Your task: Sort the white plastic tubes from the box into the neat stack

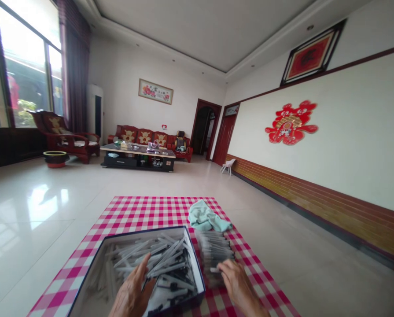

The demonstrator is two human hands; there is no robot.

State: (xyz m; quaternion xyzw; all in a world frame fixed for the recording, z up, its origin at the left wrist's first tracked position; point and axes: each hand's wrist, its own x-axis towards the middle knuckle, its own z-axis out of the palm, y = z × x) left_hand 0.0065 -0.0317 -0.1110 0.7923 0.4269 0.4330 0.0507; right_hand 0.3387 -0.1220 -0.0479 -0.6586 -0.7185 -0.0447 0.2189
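A dark-rimmed box [197, 264] lies on a red-and-white checked cloth [140, 211] and holds several grey and white pen-like sticks [165, 257]. My left hand [132, 293] reaches into the box, fingers stretched over the sticks, holding nothing I can see. To the right of the box lies a row of dark-tipped sticks [215, 248] on the cloth. My right hand [234, 277] rests at the near end of that row, fingers curled on a small white piece I cannot name. A pale green rag [206, 218] lies just beyond the row.
Glossy tiled floor [34, 211] surrounds the cloth. Far back stand a low coffee table [137, 156], a red sofa [150, 137] and an armchair [64, 134]. A wall with a wooden skirting [315, 198] runs along the right.
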